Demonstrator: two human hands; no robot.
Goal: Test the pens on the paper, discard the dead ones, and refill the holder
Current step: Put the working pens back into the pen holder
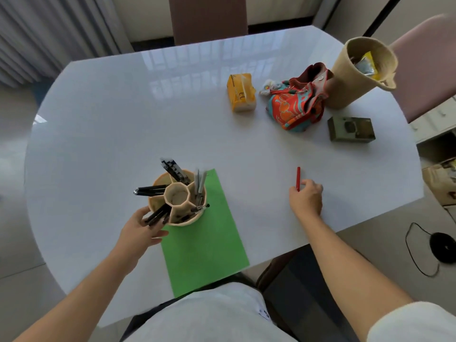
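Little is done — the beige multi-compartment pen holder (pixel 176 202) on the green paper sheet (pixel 209 233), lower centre, is full; left hand (pixel 143 230) fingers spread beside its black pens (pixel 158 214), right hand (pixel 306 197) pinches a red pen (pixel 298 177).

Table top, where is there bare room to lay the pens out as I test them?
The widest bare patch of the table runs left of the tissue pack and beyond the pen holder. Another lies between the green paper and the red pen. The far right corner is crowded: pouch, basket, box.
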